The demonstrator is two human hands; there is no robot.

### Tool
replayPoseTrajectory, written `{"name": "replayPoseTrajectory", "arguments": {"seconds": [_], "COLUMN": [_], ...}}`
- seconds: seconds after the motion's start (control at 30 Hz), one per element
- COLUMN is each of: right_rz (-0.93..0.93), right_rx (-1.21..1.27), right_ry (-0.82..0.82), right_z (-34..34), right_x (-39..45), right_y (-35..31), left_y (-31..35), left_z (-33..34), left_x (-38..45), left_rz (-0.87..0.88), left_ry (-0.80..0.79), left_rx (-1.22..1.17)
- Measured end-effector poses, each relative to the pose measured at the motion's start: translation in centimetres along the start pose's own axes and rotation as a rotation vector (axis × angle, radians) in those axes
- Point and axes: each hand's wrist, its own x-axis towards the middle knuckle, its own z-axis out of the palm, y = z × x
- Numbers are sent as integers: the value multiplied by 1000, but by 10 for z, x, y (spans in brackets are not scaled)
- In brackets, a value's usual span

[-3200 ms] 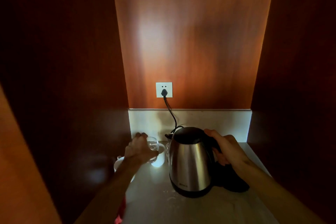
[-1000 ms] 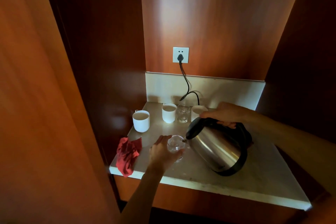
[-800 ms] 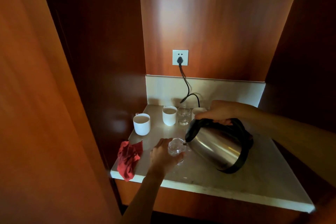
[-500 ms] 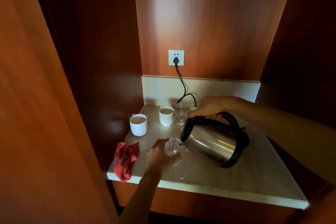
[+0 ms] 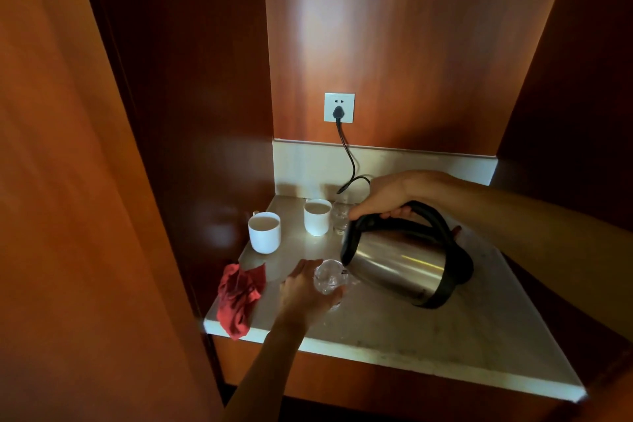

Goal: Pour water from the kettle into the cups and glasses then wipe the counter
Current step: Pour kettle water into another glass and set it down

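The kettle (image 5: 404,267) is gripped by its black handle in the right hand (image 5: 387,197) and tipped steeply, its spout just over a clear glass (image 5: 328,279). That glass is clasped from the left by the left hand (image 5: 303,295) on the tabletop (image 5: 445,329). Two white cups (image 5: 264,232) and a second glass (image 5: 340,221) are seen behind; a red cloth (image 5: 239,298) is draped over the left edge.

White wall socket (image 5: 339,107) — black plug (image 5: 338,112), cord (image 5: 350,155) hanging.

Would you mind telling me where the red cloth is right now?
The red cloth lies at the counter's front left corner, overhanging the edge, just left of the left hand.
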Motion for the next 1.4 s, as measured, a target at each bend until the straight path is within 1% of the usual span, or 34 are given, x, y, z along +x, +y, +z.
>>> {"name": "replayPoseTrajectory", "arguments": {"seconds": [0.17, 0.47, 0.6, 0.77, 0.93, 1.03, 1.17, 1.3, 1.4], "right_rz": [-10, -30, -43, -29, -31, -52, -68, -110, -113], "right_rx": [-63, -126, -158, -202, -203, -155, -217, -113, -116], "right_ry": [4, -17, -40, -29, -39, -43, -49, -31, -38], "right_z": [-3, -7, -9, -11, -11, -10, -16, -8, -9], "right_x": [1, 0, -2, 0, 0, -1, -12, -9, -8], "right_y": [-10, -23, -30, -36, -45, -48, -51, -52, -57], "left_y": [-3, -6, -7, -7, -8, -9, -9, -10, -10], "left_z": [3, 6, 6, 8, 9, 9, 8, 10, 11], "left_x": [2, 4, 4, 3, 3, 3, 4, 5, 5], "left_rz": [-43, -10, -25, -20, -31, -28, -17, -25, -23], "left_ry": [-18, -28, -19, -16, 3, 12, 32, 22, 21], "left_rx": [30, 54, 51, 53, 41, 41, 42, 56, 52]}}
